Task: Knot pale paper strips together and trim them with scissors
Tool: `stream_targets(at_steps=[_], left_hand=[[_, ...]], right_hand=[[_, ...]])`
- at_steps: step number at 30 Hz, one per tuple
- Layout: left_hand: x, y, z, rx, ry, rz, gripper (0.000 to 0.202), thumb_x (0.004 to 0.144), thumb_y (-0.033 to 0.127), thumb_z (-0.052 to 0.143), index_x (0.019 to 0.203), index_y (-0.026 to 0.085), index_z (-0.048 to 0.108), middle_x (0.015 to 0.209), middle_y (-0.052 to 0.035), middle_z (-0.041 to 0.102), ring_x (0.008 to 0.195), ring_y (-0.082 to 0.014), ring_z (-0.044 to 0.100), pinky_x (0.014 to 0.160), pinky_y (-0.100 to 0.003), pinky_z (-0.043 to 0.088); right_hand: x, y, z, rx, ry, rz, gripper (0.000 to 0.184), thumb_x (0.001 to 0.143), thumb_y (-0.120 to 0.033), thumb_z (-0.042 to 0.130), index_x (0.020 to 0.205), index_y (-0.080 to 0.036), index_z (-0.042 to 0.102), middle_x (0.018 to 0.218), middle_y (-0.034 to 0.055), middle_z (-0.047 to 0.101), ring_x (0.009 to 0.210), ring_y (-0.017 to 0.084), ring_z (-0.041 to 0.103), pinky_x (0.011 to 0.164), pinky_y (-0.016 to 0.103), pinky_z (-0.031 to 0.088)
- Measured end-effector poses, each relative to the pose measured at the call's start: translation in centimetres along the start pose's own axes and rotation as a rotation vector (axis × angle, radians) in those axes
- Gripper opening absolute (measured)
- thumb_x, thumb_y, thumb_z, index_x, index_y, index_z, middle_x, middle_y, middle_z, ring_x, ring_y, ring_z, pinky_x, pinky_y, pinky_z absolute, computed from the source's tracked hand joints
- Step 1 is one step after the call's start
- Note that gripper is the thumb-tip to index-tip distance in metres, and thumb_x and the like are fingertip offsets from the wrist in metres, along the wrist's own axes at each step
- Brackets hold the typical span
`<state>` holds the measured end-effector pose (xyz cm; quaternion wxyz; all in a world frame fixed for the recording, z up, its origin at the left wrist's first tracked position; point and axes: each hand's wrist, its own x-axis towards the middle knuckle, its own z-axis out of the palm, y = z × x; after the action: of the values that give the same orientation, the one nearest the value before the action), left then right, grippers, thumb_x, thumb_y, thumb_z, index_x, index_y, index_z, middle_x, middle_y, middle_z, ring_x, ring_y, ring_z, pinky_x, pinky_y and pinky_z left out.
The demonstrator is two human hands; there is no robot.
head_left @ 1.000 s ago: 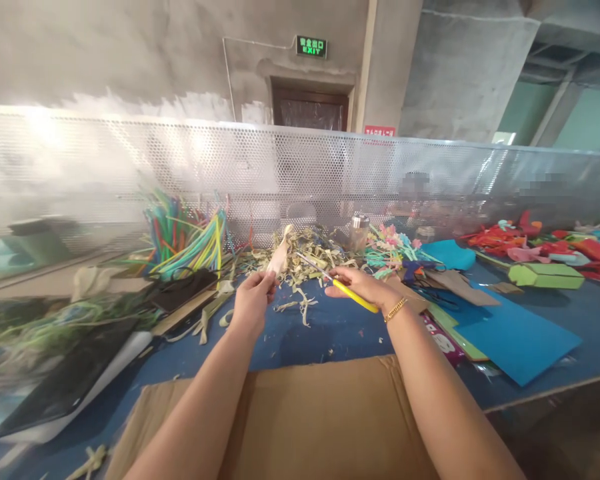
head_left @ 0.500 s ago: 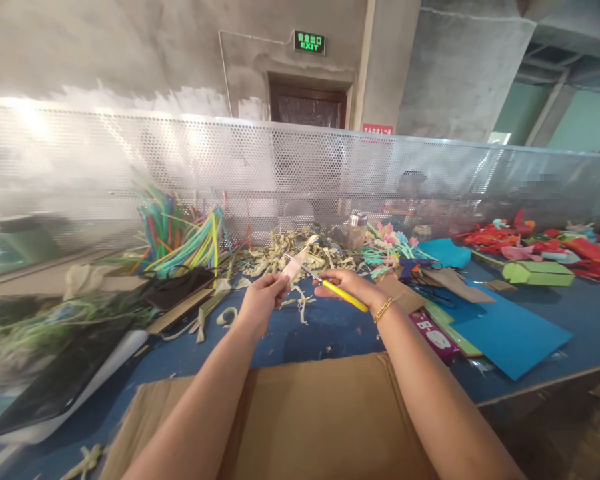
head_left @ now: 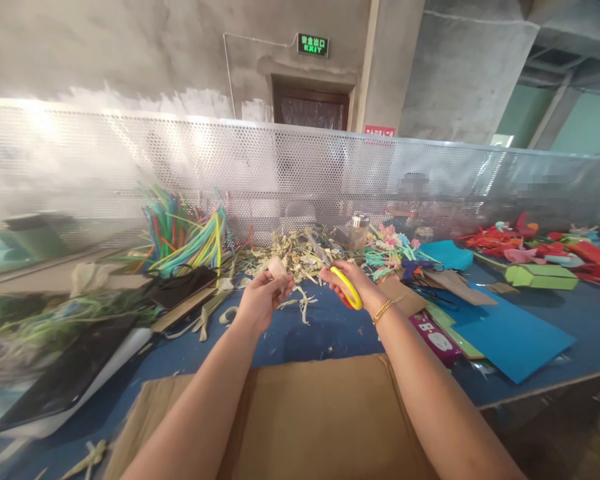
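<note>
My left hand (head_left: pixel 266 292) pinches a small pale, whitish piece (head_left: pixel 277 267) that looks like a strip of husk or paper; its lower part is hidden by the fingers. In my right hand (head_left: pixel 347 280) is a pair of scissors (head_left: pixel 351 291) with yellow handles and a bit of red, its blades pointing up and away to the left. The blades stand apart from the pale piece. Just beyond both hands lies a heap of dry, greenish-beige strips (head_left: pixel 300 252). A few loose scraps (head_left: pixel 306 305) lie on the blue tabletop (head_left: pixel 290 340) below them.
Cardboard (head_left: pixel 325 420) lies nearest me. Colourful pipe cleaners (head_left: pixel 190 233) stand left; a bottle (head_left: pixel 359 230) and pastel flowers (head_left: pixel 393 243) stand right of the heap. Further right are blue sheets (head_left: pixel 510 333), a purple box (head_left: pixel 434 339) and red pieces (head_left: pixel 505 241). A perforated metal screen (head_left: pixel 250 167) runs behind.
The scissors have come away from the pale piece and turned more upright. The piece now sticks out less beyond my left fingers, and its pointed tip no longer shows.
</note>
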<state>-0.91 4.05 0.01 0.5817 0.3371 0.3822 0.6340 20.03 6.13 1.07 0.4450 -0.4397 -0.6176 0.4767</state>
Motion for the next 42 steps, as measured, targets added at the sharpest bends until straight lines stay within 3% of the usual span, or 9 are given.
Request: stream_targets(at_steps=[2, 6, 10, 13, 17, 23, 27, 31, 42], left_hand=[[0.2, -0.1, 0.1, -0.089, 0.001, -0.027, 0.021, 0.068, 0.008, 0.072, 0.07, 0.016, 0.052, 0.076, -0.0045, 0.068, 0.068, -0.0119, 0.066, 0.06, -0.019, 0.053], [0.1, -0.5, 0.6, -0.205, -0.008, -0.07, 0.017, 0.074, 0.005, 0.066, 0.069, 0.015, 0.054, 0.058, 0.0037, 0.057, 0.047, -0.0034, 0.055, 0.045, -0.01, 0.044], [-0.5, -0.8, 1.3, -0.217, -0.04, -0.059, 0.011, 0.073, 0.005, 0.068, 0.078, 0.012, 0.061, 0.068, 0.0, 0.064, 0.055, -0.0051, 0.06, 0.054, -0.012, 0.051], [-0.9, -0.9, 1.5, -0.09, -0.058, -0.049, 0.022, 0.067, 0.01, 0.076, 0.084, 0.012, 0.063, 0.072, -0.0008, 0.066, 0.058, -0.0067, 0.062, 0.054, -0.014, 0.052], [-1.0, -0.7, 1.4, 0.036, -0.023, -0.02, 0.03, 0.059, 0.017, 0.083, 0.082, 0.013, 0.064, 0.066, 0.0018, 0.062, 0.051, -0.0045, 0.057, 0.042, -0.01, 0.042], [-0.3, 0.5, 0.9, -0.32, 0.158, 0.001, 0.01, 0.075, 0.008, 0.068, 0.079, 0.015, 0.061, 0.069, 0.0001, 0.064, 0.059, -0.0058, 0.062, 0.054, -0.012, 0.052], [0.0, 1.0, 0.3, -0.479, 0.223, -0.111, 0.006, 0.083, 0.012, 0.063, 0.08, 0.016, 0.059, 0.063, 0.002, 0.059, 0.049, -0.0045, 0.055, 0.041, -0.01, 0.045], [-0.1, 0.9, 0.3, -0.502, 0.189, -0.126, 0.006, 0.084, 0.013, 0.062, 0.08, 0.015, 0.059, 0.06, 0.0031, 0.055, 0.045, -0.0032, 0.051, 0.037, -0.01, 0.039], [-0.2, -0.1, 1.0, -0.364, 0.033, -0.173, 0.008, 0.079, 0.01, 0.066, 0.082, 0.016, 0.062, 0.063, 0.003, 0.056, 0.046, -0.0025, 0.051, 0.038, -0.009, 0.041]], right_hand=[[-0.1, 0.0, 1.1, 0.124, 0.014, -0.048, 0.05, 0.058, -0.045, 0.082, 0.093, -0.02, 0.057, 0.061, -0.0052, 0.055, 0.043, 0.007, 0.046, 0.038, 0.019, 0.036], [-0.3, 0.3, 3.9, 0.23, 0.004, -0.137, 0.058, 0.055, -0.04, 0.083, 0.1, -0.023, 0.051, 0.062, -0.008, 0.053, 0.045, 0.007, 0.047, 0.043, 0.02, 0.04], [-0.2, 0.9, 5.6, 0.179, 0.026, -0.196, 0.052, 0.059, -0.038, 0.08, 0.099, -0.023, 0.051, 0.066, -0.0065, 0.056, 0.05, 0.009, 0.051, 0.049, 0.021, 0.043], [0.0, 1.1, 5.3, 0.114, 0.104, -0.224, 0.044, 0.065, -0.039, 0.074, 0.1, -0.024, 0.052, 0.07, -0.0053, 0.057, 0.049, 0.008, 0.049, 0.048, 0.02, 0.042], [0.3, 0.9, 3.9, 0.05, 0.154, -0.21, 0.041, 0.07, -0.04, 0.068, 0.103, -0.024, 0.051, 0.075, -0.0034, 0.055, 0.052, 0.009, 0.048, 0.05, 0.021, 0.041], [-0.6, 0.0, 2.8, -0.247, 0.105, -0.208, 0.041, 0.071, -0.038, 0.066, 0.107, -0.023, 0.055, 0.078, -0.0023, 0.056, 0.064, 0.011, 0.05, 0.062, 0.024, 0.042], [-1.2, -0.3, 2.9, -0.485, 0.004, -0.202, 0.038, 0.069, -0.041, 0.07, 0.101, -0.022, 0.061, 0.079, -0.0015, 0.059, 0.068, 0.013, 0.051, 0.066, 0.025, 0.041], [-1.4, -0.2, 3.4, -0.56, -0.058, -0.211, 0.041, 0.067, -0.044, 0.074, 0.098, -0.02, 0.064, 0.078, -0.0001, 0.061, 0.068, 0.013, 0.051, 0.065, 0.024, 0.039], [-1.3, -0.5, 3.3, -0.532, -0.043, -0.237, 0.043, 0.067, -0.051, 0.073, 0.095, -0.019, 0.069, 0.079, 0.0005, 0.065, 0.07, 0.014, 0.055, 0.064, 0.023, 0.04]])
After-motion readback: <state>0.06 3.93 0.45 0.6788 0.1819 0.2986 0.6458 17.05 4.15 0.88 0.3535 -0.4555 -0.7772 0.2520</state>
